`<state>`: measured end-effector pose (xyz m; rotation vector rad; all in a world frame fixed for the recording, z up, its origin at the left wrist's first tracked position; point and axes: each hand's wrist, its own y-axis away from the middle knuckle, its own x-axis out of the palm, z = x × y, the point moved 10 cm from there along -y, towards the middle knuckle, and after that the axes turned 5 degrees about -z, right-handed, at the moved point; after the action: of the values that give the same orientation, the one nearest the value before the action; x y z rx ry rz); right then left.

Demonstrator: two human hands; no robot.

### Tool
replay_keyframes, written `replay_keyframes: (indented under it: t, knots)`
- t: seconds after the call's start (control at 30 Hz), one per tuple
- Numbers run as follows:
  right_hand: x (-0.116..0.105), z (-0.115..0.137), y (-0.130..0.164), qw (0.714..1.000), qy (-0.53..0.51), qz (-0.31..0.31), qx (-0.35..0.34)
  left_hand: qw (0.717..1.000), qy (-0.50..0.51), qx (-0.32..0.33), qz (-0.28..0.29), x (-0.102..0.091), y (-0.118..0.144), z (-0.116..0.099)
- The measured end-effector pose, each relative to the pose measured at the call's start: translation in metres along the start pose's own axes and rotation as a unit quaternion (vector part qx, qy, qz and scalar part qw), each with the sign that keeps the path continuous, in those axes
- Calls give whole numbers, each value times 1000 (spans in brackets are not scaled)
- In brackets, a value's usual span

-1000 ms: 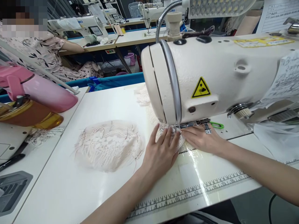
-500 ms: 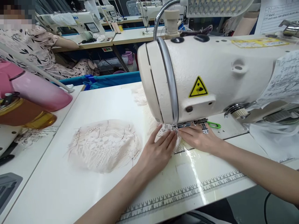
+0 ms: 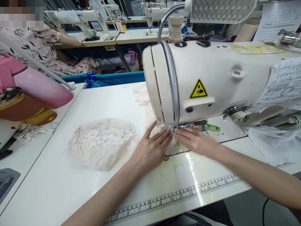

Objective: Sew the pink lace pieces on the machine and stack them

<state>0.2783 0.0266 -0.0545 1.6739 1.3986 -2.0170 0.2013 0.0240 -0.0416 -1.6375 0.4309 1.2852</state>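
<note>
A sewing machine (image 3: 164,84) stands over a piece of white lace (image 3: 172,138), part of which runs out behind the machine head. My left hand (image 3: 151,146) lies on the lace with its fingers stretched flat and the thumb spread away, close to the presser foot. To the right of the needle area, my right hand (image 3: 195,139) rests with straight fingers at the lace edge; its fingertips are partly covered. A second lace piece (image 3: 103,144), cream with loose dark threads, lies flat on the table (image 3: 77,191) left of my left hand.
Green thread snips (image 3: 212,127) lie behind my right hand. A printed ruler (image 3: 164,201) runs along the front edge. Sheer white cloth (image 3: 272,141) is at right. A pink bottle (image 3: 44,84) and an amber container (image 3: 28,110) stand at left. Another person (image 3: 30,47) sits beyond.
The view has shifted slightly. Both hands remain at the presser foot, and more of the lace shows between them. A small dark loop now shows below my left hand.
</note>
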Motion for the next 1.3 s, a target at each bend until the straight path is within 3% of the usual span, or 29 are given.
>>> replay_keyframes:
  t: [0.2,0.43,0.7,0.83,1.1,1.3]
  knots:
    - [-1,-4,-6,993,-106,16,40,997,-8,21,-68,-19,-2,-5]
    - [-17,11,-2,989,-139,-36,-19,978,-67,121,-154,-39,2,-28]
    - [-33,17,-7,983,-155,-91,-42,974,-80,136,-160,-40,4,-35]
    - [-33,15,-6,980,-174,-86,-42,974,-81,139,-158,-40,4,-37]
    - [-27,17,-4,977,-195,-61,-62,984,-48,140,-96,-30,3,-36]
    - [-21,21,-2,978,-193,-45,-67,999,20,39,23,4,4,-11]
